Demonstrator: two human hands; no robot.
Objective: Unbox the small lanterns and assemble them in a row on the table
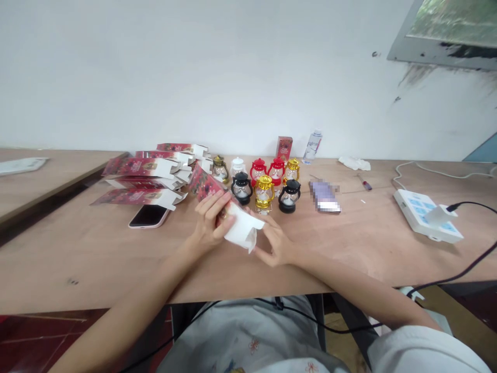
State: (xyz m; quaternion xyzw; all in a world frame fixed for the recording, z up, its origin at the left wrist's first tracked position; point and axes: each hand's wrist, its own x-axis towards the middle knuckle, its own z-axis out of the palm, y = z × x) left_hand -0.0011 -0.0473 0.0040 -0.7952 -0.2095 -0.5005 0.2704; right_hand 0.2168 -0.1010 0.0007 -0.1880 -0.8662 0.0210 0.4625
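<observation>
A red printed cardboard box (241,228) with white flaps is held tilted in front of me over the table. My left hand (212,223) is wrapped round its middle. At its near end, my right hand (277,241) pinches the white flaps between thumb and fingers. Just beyond the box stand several miniature lanterns: a black lantern (242,189), a gold lantern (264,192) and another black lantern (289,197) in front, with a white lantern (237,166) and red lanterns (276,171) behind. The inside of the box is hidden from view.
Unfolded red cartons (135,167) lie stacked at the left, partly over a phone (149,216). An upright red box (284,148) and a bottle (312,146) stand by the wall. To the right are a blurred purple item (325,196), a screwdriver (365,182) and a power strip (427,215) with cables.
</observation>
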